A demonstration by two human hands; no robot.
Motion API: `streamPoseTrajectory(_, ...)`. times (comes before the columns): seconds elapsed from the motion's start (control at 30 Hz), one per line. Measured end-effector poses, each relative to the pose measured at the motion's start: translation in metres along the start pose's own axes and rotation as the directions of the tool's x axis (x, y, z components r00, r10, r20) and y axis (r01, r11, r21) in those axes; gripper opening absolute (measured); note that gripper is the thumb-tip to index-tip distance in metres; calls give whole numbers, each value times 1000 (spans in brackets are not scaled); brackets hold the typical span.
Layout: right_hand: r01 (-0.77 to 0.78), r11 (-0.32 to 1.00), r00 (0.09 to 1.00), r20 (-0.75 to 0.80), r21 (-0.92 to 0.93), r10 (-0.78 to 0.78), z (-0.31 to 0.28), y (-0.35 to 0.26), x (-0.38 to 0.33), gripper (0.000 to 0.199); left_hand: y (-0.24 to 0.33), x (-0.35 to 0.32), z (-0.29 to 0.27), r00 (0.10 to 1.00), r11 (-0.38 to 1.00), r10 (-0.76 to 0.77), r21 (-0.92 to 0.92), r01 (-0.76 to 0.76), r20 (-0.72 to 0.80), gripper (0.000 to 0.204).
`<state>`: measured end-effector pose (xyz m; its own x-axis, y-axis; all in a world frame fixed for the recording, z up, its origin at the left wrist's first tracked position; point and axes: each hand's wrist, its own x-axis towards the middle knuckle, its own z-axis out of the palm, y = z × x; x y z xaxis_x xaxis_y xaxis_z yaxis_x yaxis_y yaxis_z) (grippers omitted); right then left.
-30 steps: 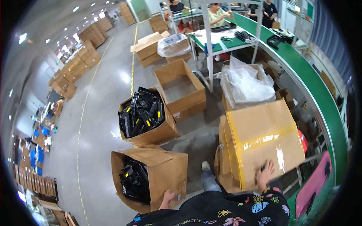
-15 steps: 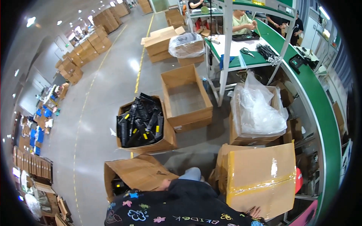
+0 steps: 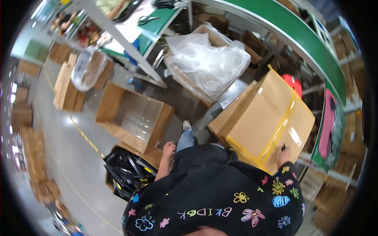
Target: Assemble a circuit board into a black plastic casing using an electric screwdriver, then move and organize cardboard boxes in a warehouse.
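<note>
A large brown carton [image 3: 262, 122] sealed with yellow tape stands at my right. My right hand [image 3: 282, 156] is over its near right part, closed around a short black pen-like thing [image 3: 283, 147]. Nothing shows in my left hand [image 3: 169, 148], whose fingers are loosely bent. That hand hangs in the air beside my left leg, near an open carton [image 3: 132, 114] with nothing visible inside but its bottom. Lower left, another carton holds several black plastic parts [image 3: 128, 169] with yellow labels, partly hidden by my sleeve.
Beyond the sealed carton is a box of clear plastic bags [image 3: 210, 59]. A white-framed bench with scissors [image 3: 147, 19] stands at the far left of it. The green conveyor [image 3: 299, 35] curves round the right. A red rounded thing [image 3: 292, 84] sits behind the carton.
My view has turned to the right. My left hand has come away from the open-flapped carton at the lower left. My right hand now shows a black thing in it on the sealed carton.
</note>
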<state>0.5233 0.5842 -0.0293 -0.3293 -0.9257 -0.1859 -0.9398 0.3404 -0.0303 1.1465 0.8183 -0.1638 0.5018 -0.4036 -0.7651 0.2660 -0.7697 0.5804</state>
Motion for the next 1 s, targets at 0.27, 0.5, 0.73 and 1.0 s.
streamPoseTrajectory(0.27,-514,857,855,-106,-42,508,16,-105,-83,54,75,64,-88,978,965,-147,239,108,150,22)
streamPoseTrajectory(0.5,-861,448,417,-167,241,893,28,-151,-90,55,185,138,-53,856,682,-100,661,-313,508,24)
streamPoseTrajectory(0.73,-846,466,377,-329,259,866,44,-138,-93,48,319,122,92,786,724,84,505,-471,612,21)
streamPoseTrajectory(1.0,-844,435,365,-259,314,894,34,-134,-93,54,371,129,180,736,618,-249,688,-380,630,24)
